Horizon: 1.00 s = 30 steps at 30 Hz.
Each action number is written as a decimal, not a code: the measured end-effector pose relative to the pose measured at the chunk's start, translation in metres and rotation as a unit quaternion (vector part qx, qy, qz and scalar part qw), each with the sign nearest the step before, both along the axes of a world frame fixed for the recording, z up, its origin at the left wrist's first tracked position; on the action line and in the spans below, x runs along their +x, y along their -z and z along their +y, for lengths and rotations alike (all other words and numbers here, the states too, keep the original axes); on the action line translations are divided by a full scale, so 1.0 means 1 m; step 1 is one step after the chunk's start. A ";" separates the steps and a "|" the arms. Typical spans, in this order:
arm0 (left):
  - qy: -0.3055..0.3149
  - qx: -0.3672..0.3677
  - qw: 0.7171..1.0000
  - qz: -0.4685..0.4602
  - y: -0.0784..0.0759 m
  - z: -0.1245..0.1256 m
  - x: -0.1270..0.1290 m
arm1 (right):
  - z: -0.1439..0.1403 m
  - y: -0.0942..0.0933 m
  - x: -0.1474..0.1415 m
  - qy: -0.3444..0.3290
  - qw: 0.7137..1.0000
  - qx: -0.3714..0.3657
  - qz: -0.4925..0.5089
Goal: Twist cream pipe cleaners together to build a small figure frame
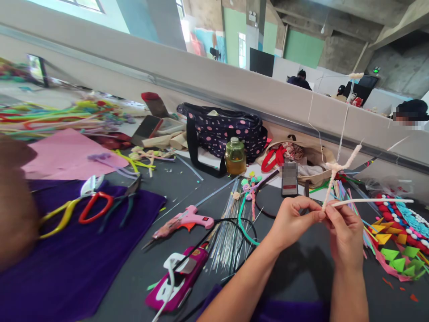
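My left hand [295,219] and my right hand [345,232] meet over the dark table, both pinching white fuzzy pipe cleaners [338,176] at their lower end. One stem rises up and right with a twist near its top; another runs level to the right. Just left of my hands lie a bundle of thin clear sticks [228,232] and a green pipe cleaner loop [243,221].
A pink glue gun [187,220], a magenta phone [181,277] with a cable, pliers and scissors [90,208] on purple cloth [67,264]. A dotted bag [221,129], a jar [235,156] and a phone [290,179] stand behind. Colourful paper pieces [398,241] lie right.
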<state>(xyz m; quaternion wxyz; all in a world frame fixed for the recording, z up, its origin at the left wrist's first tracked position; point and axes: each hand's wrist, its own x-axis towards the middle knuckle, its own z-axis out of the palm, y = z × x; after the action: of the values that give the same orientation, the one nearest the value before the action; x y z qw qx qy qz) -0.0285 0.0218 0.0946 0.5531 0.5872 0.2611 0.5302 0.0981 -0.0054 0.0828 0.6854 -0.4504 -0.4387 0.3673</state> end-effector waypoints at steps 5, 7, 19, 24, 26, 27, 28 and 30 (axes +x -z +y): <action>0.077 -0.054 0.993 -0.066 0.005 0.002 0.003 | 0.001 0.000 -0.001 -0.035 0.998 -0.002 0.055; 0.094 -0.077 0.988 -0.091 0.007 0.003 0.005 | 0.002 0.001 -0.001 -0.035 0.998 -0.009 0.060; 0.014 -0.044 0.999 -0.006 0.007 0.005 0.007 | 0.008 0.005 -0.001 0.006 0.998 0.007 0.057; 0.002 -0.023 1.000 0.008 0.007 0.006 0.005 | 0.010 0.008 0.003 0.002 1.000 -0.007 0.025; -0.020 -0.006 1.000 0.019 0.007 0.006 0.004 | 0.010 0.008 0.005 -0.002 1.000 -0.007 0.013; -0.028 0.001 0.999 0.023 0.006 0.006 0.004 | 0.010 0.009 0.005 -0.003 1.000 -0.007 0.012; -0.031 0.005 0.999 0.025 0.006 0.006 0.004 | 0.011 0.009 0.006 -0.002 1.000 -0.007 0.013; -0.028 0.007 0.999 0.024 0.006 0.006 0.004 | 0.011 0.010 0.006 0.004 1.000 -0.005 0.018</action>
<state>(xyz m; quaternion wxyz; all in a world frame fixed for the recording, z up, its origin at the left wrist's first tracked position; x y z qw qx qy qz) -0.0242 0.0278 0.0882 0.5277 0.5960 0.2869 0.5330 0.1046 0.0055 0.0725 0.6920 -0.4489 -0.4230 0.3749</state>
